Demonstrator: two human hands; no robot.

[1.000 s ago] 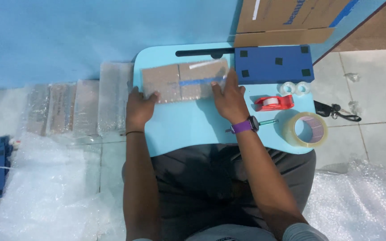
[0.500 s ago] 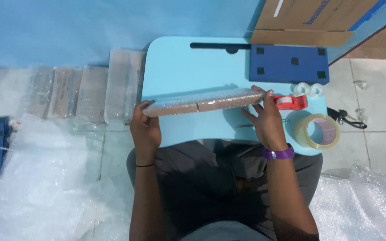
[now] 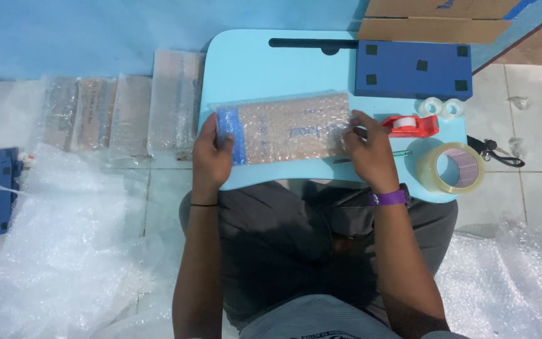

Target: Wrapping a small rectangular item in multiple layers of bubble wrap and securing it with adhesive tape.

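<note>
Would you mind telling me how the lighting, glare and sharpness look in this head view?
Head view: soft, even light; a faint shadow under the parcel on the lap desk; mild sheen on the parcel's bubble wrap and on the loose wrap on the floor; both hands, left and right, are reasonably sharp; slight wide-angle bending at the edges.

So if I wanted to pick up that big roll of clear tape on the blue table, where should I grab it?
Grab the big roll of clear packing tape by its outer rim, coming from above. It lies flat near the right edge of the light blue lap table, hole facing up, so fingers could also hook inside the ring. Its right side looks free; the red tape dispenser sits close behind it.
</note>
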